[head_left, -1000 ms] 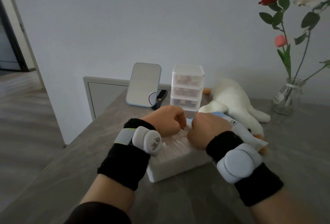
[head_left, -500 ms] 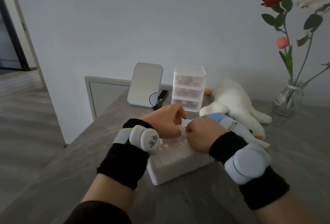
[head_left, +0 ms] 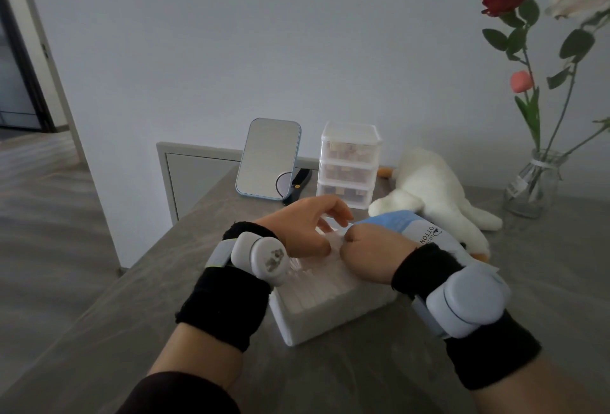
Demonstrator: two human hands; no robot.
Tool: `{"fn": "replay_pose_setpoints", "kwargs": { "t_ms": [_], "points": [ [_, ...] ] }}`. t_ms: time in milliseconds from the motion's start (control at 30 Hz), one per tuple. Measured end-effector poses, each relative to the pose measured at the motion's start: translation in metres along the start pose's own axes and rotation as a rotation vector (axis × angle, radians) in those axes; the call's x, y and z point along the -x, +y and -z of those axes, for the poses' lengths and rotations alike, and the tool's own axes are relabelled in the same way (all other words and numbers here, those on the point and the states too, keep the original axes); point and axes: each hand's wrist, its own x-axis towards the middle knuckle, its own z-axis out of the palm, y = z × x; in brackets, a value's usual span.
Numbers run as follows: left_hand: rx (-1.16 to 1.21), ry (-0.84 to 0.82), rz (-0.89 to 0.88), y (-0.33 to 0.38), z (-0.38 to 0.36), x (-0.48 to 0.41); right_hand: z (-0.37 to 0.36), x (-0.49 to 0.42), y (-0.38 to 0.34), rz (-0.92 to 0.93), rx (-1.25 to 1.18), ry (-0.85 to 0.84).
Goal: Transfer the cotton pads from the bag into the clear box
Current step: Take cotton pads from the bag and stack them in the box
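The right grip (head_left: 369,255) pinches the slippery film of the cotton pad bag (head_left: 333,314), the hold of the left grip (head_left: 307,229) is unclear, and the light, soft cotton pads (head_left: 313,285) probably lift best squeezed as a stack.

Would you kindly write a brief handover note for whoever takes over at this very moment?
Left hand: fingers curled at the top of the bag; grip unclear.
Right hand: fisted, gripping the bag's wrapper.
The bag lies on the table, cotton pads packed inside; the clear box stands behind it, beside the mirror.
Done: no pads visibly moved.
Left: open the bag, move the pads into the box.
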Motion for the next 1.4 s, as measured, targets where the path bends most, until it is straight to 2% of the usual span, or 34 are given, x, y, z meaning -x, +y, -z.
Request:
{"fn": "replay_pose_setpoints", "kwargs": {
  "t_ms": [200,400,600,800,1067,1400],
  "points": [
    [-0.006,-0.029,-0.029,0.000,0.000,0.000,0.002,-0.001,0.004,-0.007,-0.213,-0.019],
    [0.001,-0.022,-0.027,-0.004,-0.003,-0.002,-0.003,-0.005,0.005,-0.050,-0.198,-0.005],
    [-0.004,-0.010,-0.019,-0.005,-0.005,-0.002,0.003,-0.009,0.014,-0.021,-0.317,0.022],
    [0.088,0.014,0.054,-0.005,0.001,-0.002,0.010,-0.007,0.019,-0.002,-0.425,0.067],
    [-0.099,0.025,-0.009,-0.007,-0.010,-0.006,0.012,-0.004,0.019,-0.010,-0.613,0.150],
    [-0.104,0.041,0.027,-0.005,-0.006,-0.005,0.012,-0.004,0.020,0.008,-0.718,0.222]
  ]
}}
